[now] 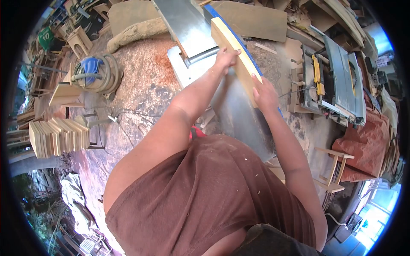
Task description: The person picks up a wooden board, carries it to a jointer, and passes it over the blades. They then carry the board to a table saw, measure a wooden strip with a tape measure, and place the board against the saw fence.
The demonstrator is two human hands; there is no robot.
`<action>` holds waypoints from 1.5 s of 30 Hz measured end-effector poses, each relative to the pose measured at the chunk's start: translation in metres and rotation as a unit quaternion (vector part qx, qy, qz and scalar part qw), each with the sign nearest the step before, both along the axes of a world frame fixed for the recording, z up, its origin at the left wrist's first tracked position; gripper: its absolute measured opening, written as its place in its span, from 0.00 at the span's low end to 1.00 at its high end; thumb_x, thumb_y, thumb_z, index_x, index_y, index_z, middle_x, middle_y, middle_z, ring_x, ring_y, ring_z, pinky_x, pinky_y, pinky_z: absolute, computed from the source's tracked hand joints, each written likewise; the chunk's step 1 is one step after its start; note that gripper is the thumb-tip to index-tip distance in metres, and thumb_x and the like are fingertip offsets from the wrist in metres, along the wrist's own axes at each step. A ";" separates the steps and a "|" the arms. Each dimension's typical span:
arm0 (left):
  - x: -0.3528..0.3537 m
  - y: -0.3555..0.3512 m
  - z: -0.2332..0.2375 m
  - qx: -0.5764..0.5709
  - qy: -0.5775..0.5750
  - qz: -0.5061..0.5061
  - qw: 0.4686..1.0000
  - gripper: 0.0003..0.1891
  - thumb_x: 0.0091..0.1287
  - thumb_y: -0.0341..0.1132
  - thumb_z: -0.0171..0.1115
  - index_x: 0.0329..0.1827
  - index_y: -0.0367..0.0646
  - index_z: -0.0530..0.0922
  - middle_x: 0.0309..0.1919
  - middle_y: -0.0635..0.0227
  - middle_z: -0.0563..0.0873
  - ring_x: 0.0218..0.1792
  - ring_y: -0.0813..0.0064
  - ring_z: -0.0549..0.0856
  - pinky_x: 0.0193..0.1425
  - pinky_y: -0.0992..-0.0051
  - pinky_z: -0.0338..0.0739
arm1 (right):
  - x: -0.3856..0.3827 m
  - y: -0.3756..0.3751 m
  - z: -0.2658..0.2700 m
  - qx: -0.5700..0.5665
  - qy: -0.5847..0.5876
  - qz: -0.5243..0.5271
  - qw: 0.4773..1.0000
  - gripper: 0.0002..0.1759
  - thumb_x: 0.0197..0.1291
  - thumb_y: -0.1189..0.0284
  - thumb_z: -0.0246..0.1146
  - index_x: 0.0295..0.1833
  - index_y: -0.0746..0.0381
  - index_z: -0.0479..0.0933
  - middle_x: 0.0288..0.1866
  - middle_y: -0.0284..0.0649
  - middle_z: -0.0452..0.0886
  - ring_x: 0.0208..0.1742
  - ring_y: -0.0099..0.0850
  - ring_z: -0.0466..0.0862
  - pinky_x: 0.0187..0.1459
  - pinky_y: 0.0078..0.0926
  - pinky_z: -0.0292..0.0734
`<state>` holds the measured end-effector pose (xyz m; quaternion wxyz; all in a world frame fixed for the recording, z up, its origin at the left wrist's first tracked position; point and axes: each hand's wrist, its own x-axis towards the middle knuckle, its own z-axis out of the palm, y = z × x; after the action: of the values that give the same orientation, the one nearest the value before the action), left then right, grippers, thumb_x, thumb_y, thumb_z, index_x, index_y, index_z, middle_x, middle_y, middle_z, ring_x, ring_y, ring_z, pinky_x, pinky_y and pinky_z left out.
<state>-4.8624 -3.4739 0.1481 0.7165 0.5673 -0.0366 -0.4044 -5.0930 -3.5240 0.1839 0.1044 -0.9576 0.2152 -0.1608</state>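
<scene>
A pale wooden board (237,53) stands on edge on the metal bed of a jointer (239,115), along its blue fence (232,30). My left hand (226,59) presses on the board's near face around its middle, with the fingers bent toward the top edge. At the end closest to me, my right hand (265,94) grips the board with the thumb near its top edge. The far metal table (185,25) of the jointer stretches away beyond the cutter gap. The board hides part of the fence and bed.
Wood shavings (145,64) cover the floor at the left, near a blue-topped vacuum (90,70) with a coiled hose. Stacked wooden panels (60,136) stand at far left. A table saw (341,81) is at right, beside a small wooden frame (335,168). Cables cross the floor.
</scene>
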 end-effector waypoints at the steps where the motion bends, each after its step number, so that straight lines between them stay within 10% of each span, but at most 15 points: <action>1: 0.002 0.001 0.004 0.000 0.005 0.001 1.000 0.47 0.59 0.35 0.76 0.77 0.37 0.55 0.70 0.46 0.68 0.73 0.51 0.64 0.68 0.53 0.71 | 0.004 0.000 0.001 -0.001 -0.001 -0.001 1.000 0.33 0.58 0.71 0.66 0.71 0.43 0.72 0.60 0.40 0.78 0.60 0.40 0.79 0.57 0.39 0.78; 8: 0.033 -0.012 -0.011 0.005 -0.004 0.002 1.000 0.48 0.56 0.35 0.76 0.77 0.34 0.55 0.64 0.52 0.76 0.66 0.57 0.75 0.63 0.56 0.76 | 0.026 -0.005 -0.008 0.004 0.015 -0.019 1.000 0.33 0.59 0.69 0.66 0.71 0.40 0.71 0.61 0.41 0.77 0.60 0.41 0.79 0.57 0.40 0.79; 17: 0.017 -0.010 -0.025 -0.051 0.032 -0.008 0.998 0.21 0.65 0.33 0.71 0.57 0.39 0.73 0.46 0.65 0.83 0.45 0.74 0.83 0.49 0.75 0.79 | 0.043 -0.006 -0.003 0.003 0.021 -0.023 1.000 0.32 0.60 0.68 0.66 0.70 0.40 0.71 0.63 0.42 0.76 0.60 0.42 0.79 0.57 0.40 0.79; 28: -0.030 0.007 0.004 -0.027 0.025 -0.019 0.999 0.46 0.60 0.35 0.73 0.77 0.37 0.53 0.65 0.51 0.73 0.65 0.58 0.74 0.62 0.54 0.75 | 0.059 -0.005 0.002 0.024 0.005 -0.016 1.000 0.30 0.57 0.71 0.67 0.68 0.47 0.74 0.61 0.41 0.77 0.58 0.44 0.80 0.56 0.41 0.79; 45: 0.010 -0.001 0.001 0.000 0.020 0.002 1.000 0.46 0.59 0.35 0.75 0.77 0.34 0.55 0.68 0.47 0.68 0.71 0.51 0.67 0.60 0.57 0.78 | 0.096 -0.013 -0.001 0.008 0.020 -0.023 1.000 0.31 0.60 0.68 0.65 0.70 0.38 0.72 0.60 0.37 0.77 0.57 0.40 0.81 0.54 0.41 0.81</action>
<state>-4.8526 -3.4746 0.1489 0.7180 0.5591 -0.0207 -0.4140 -4.9972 -3.5373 0.1827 0.1037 -0.9545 0.2407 -0.1425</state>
